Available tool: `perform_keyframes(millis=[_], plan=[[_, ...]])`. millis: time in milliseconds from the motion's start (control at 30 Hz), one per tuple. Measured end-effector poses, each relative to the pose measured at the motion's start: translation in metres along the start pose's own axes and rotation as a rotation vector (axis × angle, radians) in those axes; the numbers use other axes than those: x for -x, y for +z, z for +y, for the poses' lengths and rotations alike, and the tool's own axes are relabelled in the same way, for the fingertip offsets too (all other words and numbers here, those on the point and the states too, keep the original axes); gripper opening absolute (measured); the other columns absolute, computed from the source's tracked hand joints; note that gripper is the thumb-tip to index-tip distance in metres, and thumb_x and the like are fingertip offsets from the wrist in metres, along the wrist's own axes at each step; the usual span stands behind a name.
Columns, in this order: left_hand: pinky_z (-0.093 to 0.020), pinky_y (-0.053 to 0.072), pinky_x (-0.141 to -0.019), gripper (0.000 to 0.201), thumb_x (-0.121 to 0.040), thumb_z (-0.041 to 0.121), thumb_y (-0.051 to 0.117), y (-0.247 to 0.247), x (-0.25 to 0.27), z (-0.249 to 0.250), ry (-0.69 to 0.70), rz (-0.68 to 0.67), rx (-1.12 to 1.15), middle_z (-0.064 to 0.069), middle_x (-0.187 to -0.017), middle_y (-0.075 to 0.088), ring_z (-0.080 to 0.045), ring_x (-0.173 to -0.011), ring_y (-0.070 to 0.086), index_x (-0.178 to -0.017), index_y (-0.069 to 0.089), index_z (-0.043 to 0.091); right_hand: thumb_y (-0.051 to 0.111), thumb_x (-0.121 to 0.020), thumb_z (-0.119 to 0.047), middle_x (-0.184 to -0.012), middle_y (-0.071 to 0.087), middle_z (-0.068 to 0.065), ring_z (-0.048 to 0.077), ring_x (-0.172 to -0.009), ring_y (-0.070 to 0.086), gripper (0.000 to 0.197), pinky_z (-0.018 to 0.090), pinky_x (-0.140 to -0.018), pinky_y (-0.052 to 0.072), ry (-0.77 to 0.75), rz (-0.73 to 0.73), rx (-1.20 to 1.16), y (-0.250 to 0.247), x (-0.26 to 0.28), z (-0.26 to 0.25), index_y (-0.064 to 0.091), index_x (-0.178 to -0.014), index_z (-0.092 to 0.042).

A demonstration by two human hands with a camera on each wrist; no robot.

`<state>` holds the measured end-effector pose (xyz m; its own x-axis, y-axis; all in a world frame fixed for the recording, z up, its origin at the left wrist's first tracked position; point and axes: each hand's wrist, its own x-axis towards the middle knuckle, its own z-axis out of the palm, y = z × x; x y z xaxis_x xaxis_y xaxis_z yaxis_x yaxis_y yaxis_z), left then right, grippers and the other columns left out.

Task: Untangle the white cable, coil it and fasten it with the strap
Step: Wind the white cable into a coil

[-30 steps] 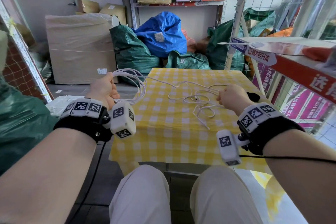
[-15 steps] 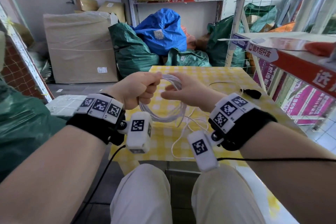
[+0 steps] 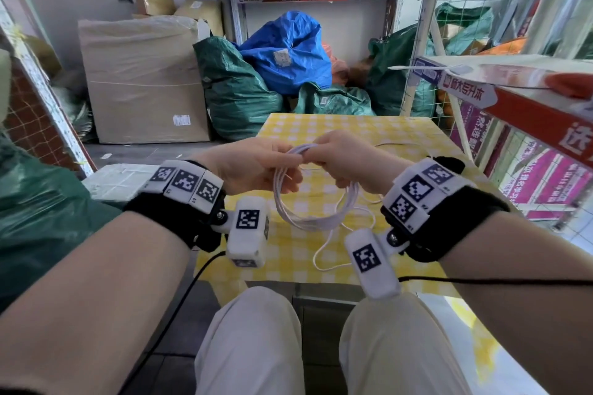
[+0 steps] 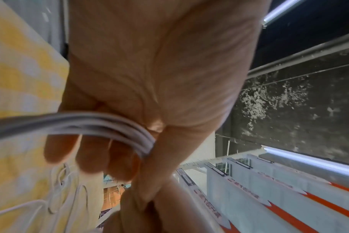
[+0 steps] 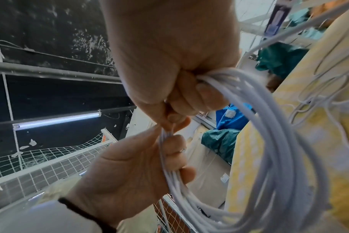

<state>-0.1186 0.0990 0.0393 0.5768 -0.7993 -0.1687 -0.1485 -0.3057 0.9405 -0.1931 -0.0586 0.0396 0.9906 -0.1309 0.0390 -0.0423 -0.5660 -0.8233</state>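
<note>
The white cable (image 3: 308, 218) hangs as a round coil of several loops above the yellow checked table (image 3: 401, 131). My left hand (image 3: 253, 163) grips the top of the coil, its fingers curled round the bundled strands (image 4: 110, 126). My right hand (image 3: 340, 154) pinches the same bundle right beside it, and the loops (image 5: 285, 157) sweep past its fingers. A loose tail of cable (image 3: 327, 253) trails from the coil onto the cloth. A small black strap (image 3: 451, 163) lies on the table just beyond my right wrist, partly hidden by the wristband.
A red and white shelf rack (image 3: 519, 96) juts in at the right, close to my right arm. Green and blue sacks (image 3: 288, 51) and a wrapped cardboard box (image 3: 144, 80) stand behind the table. My knees (image 3: 256, 330) are under the near edge.
A second ago my hands were apart, the left holding the loops off the table's left edge, the right on the tangle. They came together at the coil, and more cable has left the cloth.
</note>
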Motion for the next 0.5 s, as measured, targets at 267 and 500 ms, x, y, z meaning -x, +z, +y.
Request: perform_keyframes(millis=[267, 500], plan=[[-0.021, 0.027, -0.045, 0.021, -0.097, 0.018, 0.05, 0.01, -0.001, 0.007, -0.008, 0.072, -0.089, 0.003, -0.056, 0.026, -0.011, -0.047, 0.022, -0.077, 0.046, 0.013, 0.064, -0.087, -0.02, -0.049, 0.037, -0.003, 0.014, -0.046, 0.037, 0.025, 0.028, -0.055, 0.038, -0.036, -0.032, -0.201, -0.004, 0.004, 0.015, 0.049, -0.068, -0.01], [-0.02, 0.021, -0.04, 0.048, -0.098, 0.023, 0.043, 0.01, -0.003, -0.004, 0.05, 0.206, 0.316, 0.006, -0.049, 0.017, -0.01, -0.041, 0.013, -0.052, 0.032, 0.021, 0.054, -0.095, -0.032, -0.062, 0.059, -0.001, 0.017, -0.069, 0.064, 0.027, 0.029, -0.081, 0.046, -0.014, 0.007, -0.199, -0.007, -0.001, 0.035, 0.053, -0.074, -0.015]])
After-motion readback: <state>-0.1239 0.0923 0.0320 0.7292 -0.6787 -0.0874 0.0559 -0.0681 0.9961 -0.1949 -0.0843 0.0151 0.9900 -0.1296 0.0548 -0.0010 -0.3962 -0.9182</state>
